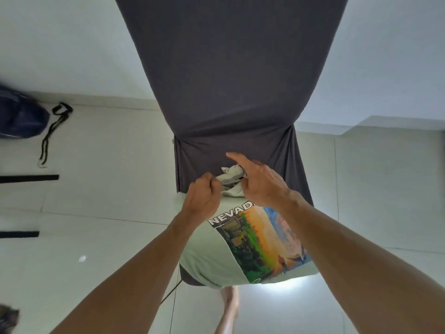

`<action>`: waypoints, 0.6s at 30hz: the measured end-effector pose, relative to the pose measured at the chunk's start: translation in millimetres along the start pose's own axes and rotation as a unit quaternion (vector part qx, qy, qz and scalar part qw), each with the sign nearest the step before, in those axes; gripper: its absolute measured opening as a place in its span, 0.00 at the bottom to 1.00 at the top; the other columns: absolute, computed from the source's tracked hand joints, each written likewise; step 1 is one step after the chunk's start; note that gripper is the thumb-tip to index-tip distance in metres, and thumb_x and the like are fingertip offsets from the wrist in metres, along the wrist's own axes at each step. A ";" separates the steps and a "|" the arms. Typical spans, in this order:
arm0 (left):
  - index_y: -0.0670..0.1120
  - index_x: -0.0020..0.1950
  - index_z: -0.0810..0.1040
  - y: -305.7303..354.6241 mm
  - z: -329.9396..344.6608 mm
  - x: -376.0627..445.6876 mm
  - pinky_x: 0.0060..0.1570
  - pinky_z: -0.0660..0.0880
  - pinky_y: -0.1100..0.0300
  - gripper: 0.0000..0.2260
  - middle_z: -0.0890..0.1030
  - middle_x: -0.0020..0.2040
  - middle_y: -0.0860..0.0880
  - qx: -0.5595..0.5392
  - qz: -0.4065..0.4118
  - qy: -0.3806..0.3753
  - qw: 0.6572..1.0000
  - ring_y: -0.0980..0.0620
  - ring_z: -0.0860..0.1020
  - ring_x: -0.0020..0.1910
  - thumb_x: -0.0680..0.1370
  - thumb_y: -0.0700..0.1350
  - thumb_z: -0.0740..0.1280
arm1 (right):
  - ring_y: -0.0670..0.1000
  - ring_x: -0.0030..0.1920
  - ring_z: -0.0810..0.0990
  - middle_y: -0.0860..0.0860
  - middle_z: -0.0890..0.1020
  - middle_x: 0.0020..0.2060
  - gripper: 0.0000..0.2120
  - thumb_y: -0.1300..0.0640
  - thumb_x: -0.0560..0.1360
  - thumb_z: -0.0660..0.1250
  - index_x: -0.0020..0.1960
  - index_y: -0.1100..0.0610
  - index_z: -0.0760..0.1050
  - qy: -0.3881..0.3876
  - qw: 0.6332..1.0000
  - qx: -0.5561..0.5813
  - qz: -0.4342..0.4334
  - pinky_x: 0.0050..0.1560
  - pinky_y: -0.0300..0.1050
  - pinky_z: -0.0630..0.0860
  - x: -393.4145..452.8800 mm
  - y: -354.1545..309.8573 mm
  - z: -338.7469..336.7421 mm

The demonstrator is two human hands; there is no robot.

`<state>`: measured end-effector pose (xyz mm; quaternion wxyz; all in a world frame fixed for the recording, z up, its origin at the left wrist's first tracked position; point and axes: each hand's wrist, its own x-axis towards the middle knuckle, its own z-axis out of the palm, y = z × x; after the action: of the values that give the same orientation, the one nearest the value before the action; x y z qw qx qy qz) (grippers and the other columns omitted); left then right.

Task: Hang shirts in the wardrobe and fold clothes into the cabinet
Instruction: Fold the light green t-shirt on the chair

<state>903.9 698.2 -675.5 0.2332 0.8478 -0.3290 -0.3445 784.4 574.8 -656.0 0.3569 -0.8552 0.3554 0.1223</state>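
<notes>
Green NEVADA tee (216, 256) lies on the grey-covered chair (231, 92) w/ us. Left hand (203, 196) pinches the collar (231, 182); right hand (260, 182) hovers, fingers spread, prob. to flatten it for folding.

Single view only, head-mounted wide-angle. Looks forward and steeply down from above the person's arms, both forearms running in from the bottom corners. Close range: left hand (203, 196) and right hand (261, 183) sit near frame centre over a chair (231, 92) draped in grey cloth. Strong edge distortion; chair back balloons toward the top. Tiled floor (108, 189) fills both sides, wall (60, 44) along the top. No second view, so no overlap.
</notes>
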 end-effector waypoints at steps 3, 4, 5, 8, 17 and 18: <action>0.44 0.35 0.73 26.6 -15.5 -37.6 0.37 0.68 0.56 0.14 0.74 0.31 0.51 -0.054 0.021 -0.004 0.998 0.51 0.72 0.32 0.80 0.42 0.59 | 0.57 0.51 0.81 0.50 0.81 0.50 0.10 0.59 0.73 0.62 0.50 0.46 0.73 -0.061 0.996 -0.061 0.013 0.46 0.48 0.76 -47.6 -9.0 -23.0; 0.44 0.33 0.72 39.1 -22.7 -56.6 0.36 0.67 0.57 0.15 0.72 0.28 0.53 -0.061 0.031 -0.013 0.998 0.53 0.70 0.30 0.79 0.42 0.61 | 0.56 0.47 0.81 0.48 0.80 0.44 0.06 0.59 0.72 0.63 0.41 0.48 0.70 -0.059 0.995 -0.080 0.021 0.42 0.47 0.74 -70.7 -13.6 -35.6; 0.44 0.32 0.72 48.2 -28.6 -72.1 0.35 0.67 0.58 0.15 0.71 0.27 0.54 -0.071 0.040 -0.029 0.996 0.54 0.68 0.29 0.79 0.44 0.64 | 0.55 0.44 0.80 0.45 0.77 0.39 0.08 0.58 0.71 0.64 0.36 0.49 0.67 -0.048 0.994 -0.092 0.017 0.40 0.46 0.72 -88.8 -16.5 -44.9; 0.48 0.34 0.77 78.7 -48.1 -135.1 0.30 0.68 0.61 0.12 0.74 0.28 0.56 -0.074 0.103 -0.095 0.987 0.57 0.69 0.27 0.72 0.49 0.76 | 0.53 0.43 0.77 0.43 0.68 0.36 0.12 0.51 0.69 0.68 0.33 0.49 0.65 0.001 0.994 -0.113 -0.004 0.42 0.48 0.75 -159.6 -29.6 -75.9; 0.51 0.39 0.82 143.1 -105.2 -355.0 0.31 0.68 0.61 0.08 0.75 0.27 0.53 0.008 0.230 0.032 0.973 0.57 0.70 0.28 0.78 0.49 0.71 | 0.47 0.33 0.73 0.47 0.77 0.30 0.10 0.55 0.68 0.73 0.30 0.52 0.77 0.157 0.987 0.024 -0.029 0.36 0.41 0.69 -412.5 -93.3 -138.0; 0.50 0.42 0.84 152.4 -117.0 -374.9 0.33 0.69 0.60 0.06 0.76 0.29 0.53 0.020 0.236 0.057 0.970 0.55 0.72 0.30 0.78 0.47 0.70 | 0.47 0.30 0.69 0.48 0.72 0.26 0.15 0.57 0.68 0.73 0.27 0.53 0.71 0.171 0.984 0.036 -0.031 0.33 0.41 0.66 -433.3 -103.3 -144.2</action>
<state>724.9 884.5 -342.7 0.3087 0.7691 -0.5127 -0.2243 538.8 750.7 -298.3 0.3254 -0.8605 0.3888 -0.0498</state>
